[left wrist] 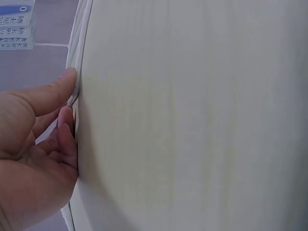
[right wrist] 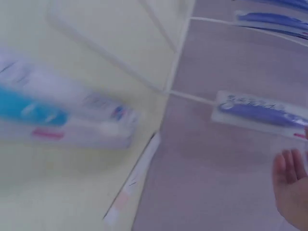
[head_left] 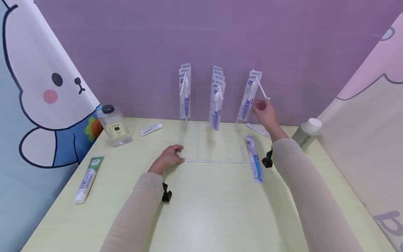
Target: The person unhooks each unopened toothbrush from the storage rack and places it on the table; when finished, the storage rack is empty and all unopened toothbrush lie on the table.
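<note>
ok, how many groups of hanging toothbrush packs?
3: left group, middle group, and right group beside the right hand. Within each, some rear packs may be hidden.

Fingers hold the white wire rack — toothbrush packs nearby

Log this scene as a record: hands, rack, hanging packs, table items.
Left hand: grips the wire rack at its front left corner
Right hand: beside the right hanging pack; contact unclear
Rack: white, standing on the table
Hanging: packaged toothbrushes, as left stack, middle stack and right hanging pack
Table, left: black-capped bottle, small tube, green-and-white tube
Table, right: loose toothbrush pack, thin white item, white-capped bottle
</note>
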Tool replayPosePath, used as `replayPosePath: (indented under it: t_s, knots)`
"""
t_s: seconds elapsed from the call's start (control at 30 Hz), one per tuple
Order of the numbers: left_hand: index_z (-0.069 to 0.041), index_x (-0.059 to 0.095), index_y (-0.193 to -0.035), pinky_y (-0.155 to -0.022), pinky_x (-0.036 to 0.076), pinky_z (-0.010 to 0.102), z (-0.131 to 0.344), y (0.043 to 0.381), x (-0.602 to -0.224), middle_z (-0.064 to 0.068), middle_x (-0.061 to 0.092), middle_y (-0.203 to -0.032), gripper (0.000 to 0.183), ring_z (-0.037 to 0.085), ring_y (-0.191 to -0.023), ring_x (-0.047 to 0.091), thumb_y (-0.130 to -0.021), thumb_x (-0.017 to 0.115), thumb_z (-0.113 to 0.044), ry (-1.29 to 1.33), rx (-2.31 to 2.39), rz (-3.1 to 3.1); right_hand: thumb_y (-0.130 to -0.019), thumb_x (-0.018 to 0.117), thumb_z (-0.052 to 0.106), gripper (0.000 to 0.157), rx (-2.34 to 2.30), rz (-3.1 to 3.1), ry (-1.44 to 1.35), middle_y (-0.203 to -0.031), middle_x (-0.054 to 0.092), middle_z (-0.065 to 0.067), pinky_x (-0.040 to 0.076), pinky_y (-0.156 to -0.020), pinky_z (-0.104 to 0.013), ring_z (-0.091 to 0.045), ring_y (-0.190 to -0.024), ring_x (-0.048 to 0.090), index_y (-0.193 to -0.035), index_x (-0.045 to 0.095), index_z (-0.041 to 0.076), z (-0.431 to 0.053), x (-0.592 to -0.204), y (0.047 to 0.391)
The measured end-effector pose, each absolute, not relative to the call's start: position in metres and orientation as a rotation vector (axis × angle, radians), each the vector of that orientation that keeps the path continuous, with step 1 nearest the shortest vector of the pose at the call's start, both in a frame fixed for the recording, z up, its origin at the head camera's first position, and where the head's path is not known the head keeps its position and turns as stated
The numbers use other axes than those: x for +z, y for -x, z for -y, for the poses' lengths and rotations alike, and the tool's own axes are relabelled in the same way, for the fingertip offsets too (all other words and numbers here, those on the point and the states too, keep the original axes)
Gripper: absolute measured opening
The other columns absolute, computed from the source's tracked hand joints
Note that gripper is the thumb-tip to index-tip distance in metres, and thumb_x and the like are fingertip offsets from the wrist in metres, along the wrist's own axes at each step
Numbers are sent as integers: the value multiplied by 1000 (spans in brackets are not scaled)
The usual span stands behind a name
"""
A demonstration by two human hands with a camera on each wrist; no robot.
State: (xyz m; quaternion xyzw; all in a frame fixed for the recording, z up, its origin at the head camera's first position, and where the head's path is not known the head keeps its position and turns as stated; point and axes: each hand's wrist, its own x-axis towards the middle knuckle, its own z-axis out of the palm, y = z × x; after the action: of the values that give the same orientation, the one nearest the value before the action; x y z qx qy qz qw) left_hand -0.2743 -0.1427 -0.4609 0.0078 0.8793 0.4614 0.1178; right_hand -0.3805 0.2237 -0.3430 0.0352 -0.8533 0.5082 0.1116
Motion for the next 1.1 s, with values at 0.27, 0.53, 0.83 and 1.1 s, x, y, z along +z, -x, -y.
replayPosePath:
  t_s: [0.27, 0.53, 0.83, 1.1]
  knots:
    - [-4, 45, -129, -88, 39, 37, 141, 275, -460, 11, 48, -121, 59, 25, -99, 49, -76, 71, -5, -26, 1334, -2575, -84, 57, 1, 39, 1607, 2240, -102, -113, 53, -17, 44, -84, -26, -23, -99, 51, -120, 43, -2, -203, -324, 395]
    - [-3, 45, -129, -88, 39, 37, 141, 274, -457, 12, 48, -120, 58, 26, -100, 48, -77, 70, -4, -25, 1338, -2569, -87, 53, 3, 28, 1569, 2194, -28, -106, 56, -13, 46, -79, -25, -18, -93, 53, -114, 48, 0, -195, -319, 397]
    - [-3, 45, -129, -89, 39, 38, 142, 274, -459, 12, 47, -120, 59, 26, -101, 48, -76, 70, -4, -21, 1338, -2566, -88, 54, 7, 29, 1536, 2176, 22, -97, 54, -6, 46, -70, -22, -13, -82, 52, -116, 50, 2, -211, -314, 389]
    - [-3, 45, -129, -90, 38, 39, 143, 275, -459, 13, 47, -120, 58, 27, -102, 48, -76, 70, -4, -32, 1349, -2562, -86, 55, 0, 33, 1621, 2195, -36, -98, 56, -8, 48, -70, -22, -11, -81, 52, -118, 49, 0, -239, -316, 371]
